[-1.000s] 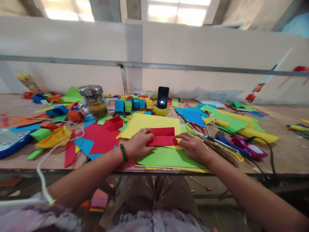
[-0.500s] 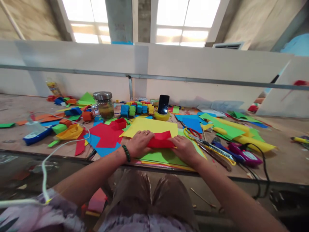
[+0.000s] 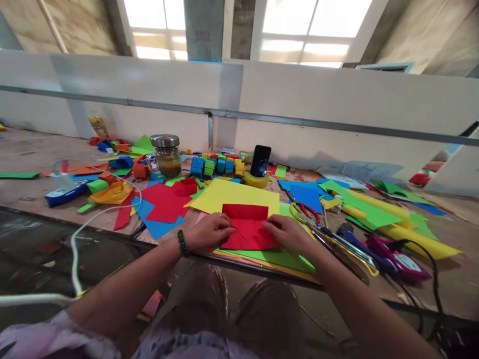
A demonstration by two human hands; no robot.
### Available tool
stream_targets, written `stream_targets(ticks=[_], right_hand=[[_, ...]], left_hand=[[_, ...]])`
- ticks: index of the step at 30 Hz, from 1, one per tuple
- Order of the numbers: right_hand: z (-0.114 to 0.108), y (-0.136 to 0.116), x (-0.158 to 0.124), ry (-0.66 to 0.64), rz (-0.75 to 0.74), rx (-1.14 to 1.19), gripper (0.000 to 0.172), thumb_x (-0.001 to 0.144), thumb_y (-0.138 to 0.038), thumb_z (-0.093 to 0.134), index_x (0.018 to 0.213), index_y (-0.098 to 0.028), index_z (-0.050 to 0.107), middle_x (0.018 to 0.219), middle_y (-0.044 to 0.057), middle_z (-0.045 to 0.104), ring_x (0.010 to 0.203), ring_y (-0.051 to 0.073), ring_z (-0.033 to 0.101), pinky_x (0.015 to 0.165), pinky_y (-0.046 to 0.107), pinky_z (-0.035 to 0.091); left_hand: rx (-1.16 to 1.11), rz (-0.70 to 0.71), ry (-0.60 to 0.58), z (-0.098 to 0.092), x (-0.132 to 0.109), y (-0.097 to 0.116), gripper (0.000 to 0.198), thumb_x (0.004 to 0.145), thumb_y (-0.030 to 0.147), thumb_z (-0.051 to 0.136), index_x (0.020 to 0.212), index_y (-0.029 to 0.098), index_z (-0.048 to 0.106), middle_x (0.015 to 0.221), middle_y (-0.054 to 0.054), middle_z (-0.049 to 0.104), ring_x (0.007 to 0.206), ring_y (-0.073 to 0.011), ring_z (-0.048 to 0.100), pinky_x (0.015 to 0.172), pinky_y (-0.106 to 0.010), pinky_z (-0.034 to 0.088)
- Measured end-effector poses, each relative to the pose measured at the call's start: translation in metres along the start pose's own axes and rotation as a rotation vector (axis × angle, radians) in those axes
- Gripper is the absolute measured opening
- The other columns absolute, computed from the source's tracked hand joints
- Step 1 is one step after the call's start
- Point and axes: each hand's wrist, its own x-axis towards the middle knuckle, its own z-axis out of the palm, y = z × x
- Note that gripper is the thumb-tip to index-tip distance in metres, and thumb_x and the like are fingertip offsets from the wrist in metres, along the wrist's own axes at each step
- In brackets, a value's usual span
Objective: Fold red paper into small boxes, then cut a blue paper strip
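A creased red paper (image 3: 251, 233) lies in front of me, its far edge folded upright and the near part spread flat. My left hand (image 3: 210, 230), with a green bead bracelet on the wrist, is closed on its left edge, thumb on top. At the right edge, my right hand (image 3: 286, 232) grips the same paper with bent fingers. Beneath it is a stack of green paper (image 3: 290, 258), and a yellow sheet (image 3: 219, 193) extends behind. To the left lie a cut red sheet (image 3: 166, 202) and a small red folded box (image 3: 185, 187).
Scissors (image 3: 305, 212), a cutter knife (image 3: 348, 244) and a purple glue gun (image 3: 396, 259) with a cable lie at the right. Farther back stand a phone (image 3: 261, 160), folded paper cubes (image 3: 217, 165) and a lidded glass jar (image 3: 166, 158). A white cable (image 3: 77, 249) hangs at the left.
The red paper has been opened from a narrow folded strip into a wider, flatter piece. Both hands have moved down along its sides, and the view has shifted.
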Motion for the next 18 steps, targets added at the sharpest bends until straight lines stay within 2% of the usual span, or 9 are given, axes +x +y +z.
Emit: stream_targets(ticks=[1,3,7,10,12,15,18], right_hand=[[0.000,-0.002,0.007,0.006,0.038,-0.027,0.025,0.085,-0.039,0.059,0.086,-0.016,0.069,0.079,0.005,0.072,0.068,0.017,0.062,0.060,0.027,0.043],[0.001,-0.007,0.021,-0.013,0.120,-0.011,0.021,0.080,-0.034,0.066,0.092,-0.016,0.066,0.070,0.002,0.069,0.060,0.014,0.058,0.053,0.024,0.039],[0.008,-0.016,0.038,-0.083,0.292,0.216,0.021,0.069,-0.021,0.073,0.085,-0.016,0.059,0.056,-0.003,0.061,0.047,0.010,0.051,0.044,0.020,0.032],[0.010,-0.016,0.042,-0.116,0.314,0.285,0.022,0.068,-0.019,0.069,0.086,-0.017,0.057,0.055,-0.004,0.061,0.047,0.010,0.052,0.043,0.019,0.032],[0.004,-0.014,0.040,-0.118,0.311,0.366,0.022,0.068,-0.023,0.067,0.086,-0.017,0.056,0.054,-0.005,0.059,0.044,0.009,0.048,0.042,0.019,0.031],[-0.016,-0.005,0.032,-0.069,0.245,0.534,0.023,0.061,-0.027,0.066,0.081,-0.017,0.059,0.050,-0.007,0.051,0.042,0.007,0.041,0.042,0.020,0.027],[-0.040,0.011,0.020,0.017,0.202,0.505,0.022,0.061,-0.028,0.062,0.079,-0.017,0.064,0.051,-0.007,0.047,0.044,0.007,0.038,0.044,0.021,0.026]], left_hand=[[0.046,-0.004,0.027,0.003,0.001,0.000,0.024,0.087,0.032,0.057,0.072,0.014,0.062,0.086,-0.007,0.066,0.081,-0.0177,0.060,0.074,-0.027,0.044],[0.142,-0.007,0.076,0.009,0.001,-0.001,0.015,0.080,0.028,0.066,0.084,0.015,0.061,0.088,-0.006,0.064,0.083,-0.0196,0.057,0.075,-0.030,0.045],[0.175,0.000,0.081,0.014,-0.001,-0.003,0.034,0.078,0.026,0.069,0.110,0.015,0.059,0.109,-0.010,0.062,0.102,-0.0242,0.055,0.090,-0.037,0.044],[0.159,0.008,0.061,0.014,-0.001,-0.006,0.050,0.080,0.031,0.069,0.127,0.019,0.057,0.114,-0.011,0.060,0.107,-0.0252,0.054,0.094,-0.038,0.043],[0.147,0.023,0.055,0.014,-0.001,-0.007,0.047,0.082,0.033,0.068,0.127,0.022,0.061,0.112,-0.010,0.059,0.104,-0.0238,0.055,0.093,-0.036,0.043],[0.121,0.036,0.044,0.012,-0.001,-0.008,0.039,0.084,0.033,0.067,0.122,0.023,0.066,0.111,-0.010,0.060,0.102,-0.0223,0.056,0.091,-0.034,0.043],[0.109,0.040,0.031,0.011,-0.001,-0.006,0.038,0.085,0.033,0.066,0.121,0.022,0.067,0.112,-0.011,0.059,0.103,-0.0223,0.055,0.093,-0.033,0.043]])
